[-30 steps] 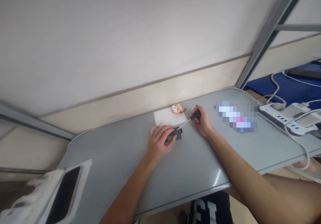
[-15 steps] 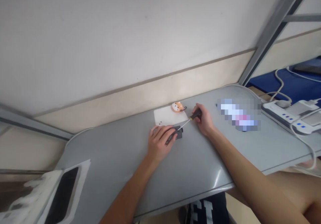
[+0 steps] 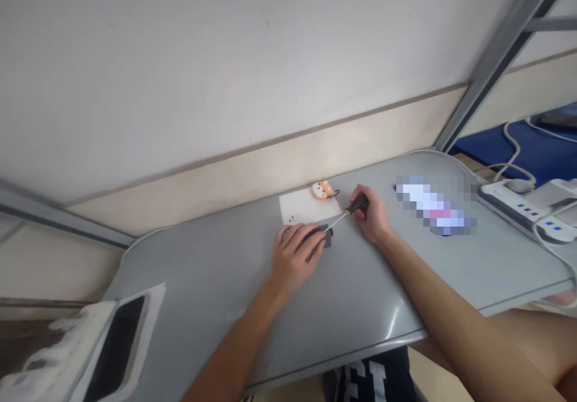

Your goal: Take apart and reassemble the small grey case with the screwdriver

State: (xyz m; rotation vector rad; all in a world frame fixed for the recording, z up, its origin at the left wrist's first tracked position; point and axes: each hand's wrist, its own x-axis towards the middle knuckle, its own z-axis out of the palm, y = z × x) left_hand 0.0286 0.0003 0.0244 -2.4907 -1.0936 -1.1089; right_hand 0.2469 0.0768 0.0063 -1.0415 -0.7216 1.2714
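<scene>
A small dark grey block (image 3: 327, 241) is placed on the grey desk (image 3: 216, 306), just in front of a white sheet (image 3: 297, 207). It is pressed down by the left hand (image 3: 293, 253), whose fingers are curled over it, with the thumb set at the near side; a large part of the block is hidden by them. A screwdriver (image 3: 357, 204) is held by its dark handle in the curled fingers of the right hand (image 3: 372, 217), and its thin shaft is slanted down to the block. Whether the tip is seated in something cannot be told.

The block is judged to be light and stiff, probably of plastic — so it could easily be slid or turned on the smooth desk if it is not pinned. It is best gripped by its two long sides, away from the tip. The screwdriver seems rigid and should be held by the thick handle, as little grip is given by the thin shaft. The tiny dark specks (image 3: 291, 219) on the sheet — too small to be identified — could be easily scattered.
</scene>
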